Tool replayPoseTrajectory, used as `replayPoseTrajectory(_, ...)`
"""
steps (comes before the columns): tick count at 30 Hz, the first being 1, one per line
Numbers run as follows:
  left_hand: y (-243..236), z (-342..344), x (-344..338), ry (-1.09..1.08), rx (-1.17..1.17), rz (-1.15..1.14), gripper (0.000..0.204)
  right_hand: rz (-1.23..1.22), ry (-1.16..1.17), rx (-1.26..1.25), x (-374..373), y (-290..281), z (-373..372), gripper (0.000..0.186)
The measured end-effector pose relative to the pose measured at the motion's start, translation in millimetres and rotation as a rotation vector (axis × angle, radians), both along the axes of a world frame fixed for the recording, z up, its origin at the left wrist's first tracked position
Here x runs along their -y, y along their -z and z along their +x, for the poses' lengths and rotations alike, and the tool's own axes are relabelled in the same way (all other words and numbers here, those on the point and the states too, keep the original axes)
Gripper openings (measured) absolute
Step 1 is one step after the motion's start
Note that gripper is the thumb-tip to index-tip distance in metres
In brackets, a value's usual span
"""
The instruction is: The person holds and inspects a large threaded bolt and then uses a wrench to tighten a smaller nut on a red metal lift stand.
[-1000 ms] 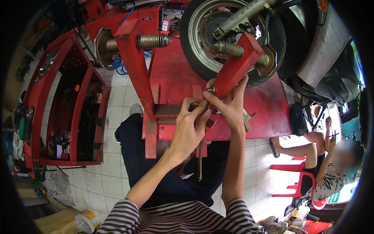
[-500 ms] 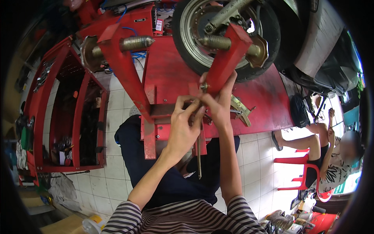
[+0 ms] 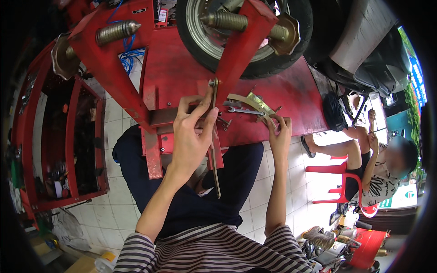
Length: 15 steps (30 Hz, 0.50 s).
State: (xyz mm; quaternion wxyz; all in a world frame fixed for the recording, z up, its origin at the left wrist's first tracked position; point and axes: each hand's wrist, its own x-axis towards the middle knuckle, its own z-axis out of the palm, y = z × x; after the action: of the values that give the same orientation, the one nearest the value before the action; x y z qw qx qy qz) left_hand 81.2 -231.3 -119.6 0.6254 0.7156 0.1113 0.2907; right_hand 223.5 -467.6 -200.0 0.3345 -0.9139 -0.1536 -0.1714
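My left hand [image 3: 191, 134] pinches a long thin metal strip [image 3: 215, 166] between thumb and forefinger. The strip hangs along the right post of a red stand [image 3: 243, 43], its upper end at a bolt [image 3: 211, 83] in that post. My right hand [image 3: 279, 132] is over the red platform, thumb and fingers closed at the right end of a silver wrench [image 3: 246, 110]. Beside the wrench lies a gold-coloured bracket [image 3: 258, 101]. Small bolts [image 3: 224, 122] rest between the strip and the wrench.
Threaded cone-tipped screws [image 3: 118, 32] pass through both posts. A scooter wheel [image 3: 191, 41] stands behind the right post. Red shelving [image 3: 68, 136] is at the left. Another person sits on a red chair [image 3: 334, 170] at the right, with metal parts [image 3: 327, 245] nearby.
My right hand has left the right post and moved right to the wrench. My left hand stays by the post, now on the strip. The whole view has shifted.
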Motion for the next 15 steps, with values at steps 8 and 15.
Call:
replayPoseTrajectory(8,1.6,-0.4,-3.4,0.017,-0.01,0.041,0.041,-0.099,-0.228,-0.011,-45.1,-2.1,-31.5,0.015)
replayPoseTrajectory(15,-6.3,-3.3,-0.5,0.034,-0.038,-0.042,0.041,-0.309,-0.309,0.067,-65.7,13.6,-48.8,0.013)
